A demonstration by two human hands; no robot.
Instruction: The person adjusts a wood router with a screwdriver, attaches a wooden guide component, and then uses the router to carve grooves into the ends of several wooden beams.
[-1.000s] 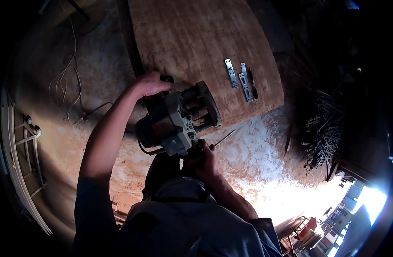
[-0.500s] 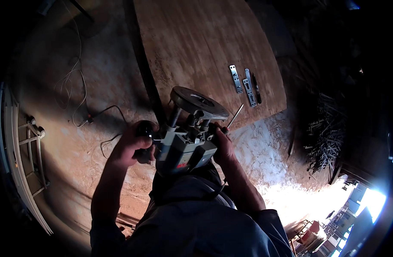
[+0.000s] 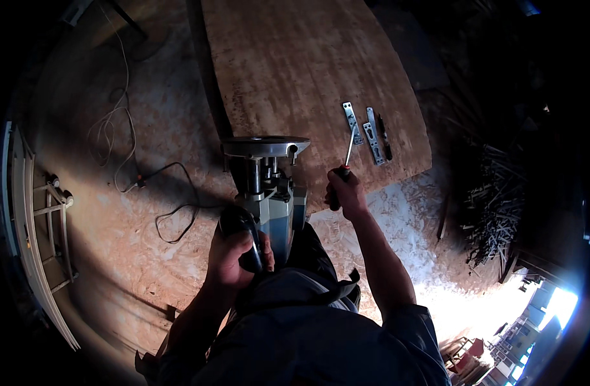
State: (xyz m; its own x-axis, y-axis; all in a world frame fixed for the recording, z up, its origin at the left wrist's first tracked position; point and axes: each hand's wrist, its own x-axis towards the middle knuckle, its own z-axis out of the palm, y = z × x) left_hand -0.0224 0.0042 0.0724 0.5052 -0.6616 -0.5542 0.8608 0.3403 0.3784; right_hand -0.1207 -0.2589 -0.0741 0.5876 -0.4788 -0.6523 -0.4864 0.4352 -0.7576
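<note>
A grey-blue plunge router (image 3: 266,225) rests against my body with its round metal base (image 3: 265,145) facing away from me, in front of the board's near edge. My left hand (image 3: 234,257) is wrapped round the black handle at its side. My right hand (image 3: 345,195) grips a screwdriver (image 3: 349,148) with a red-and-black handle; its long shaft reaches over the wooden board (image 3: 308,58). Near the screwdriver's tip lie slotted metal hinge plates (image 3: 373,145) and a dark pen-like tool (image 3: 386,137).
An electric cord (image 3: 179,166) loops over the dusty floor (image 3: 147,257) at left. A white wheeled frame with panels (image 3: 50,212) stands at the far left. A pile of wood offcuts (image 3: 491,206) lies at the right; bright daylight enters at lower right.
The router has turned so its base points away from me, upright in my left hand. My right hand has left the router and moved right, raising the screwdriver over the board.
</note>
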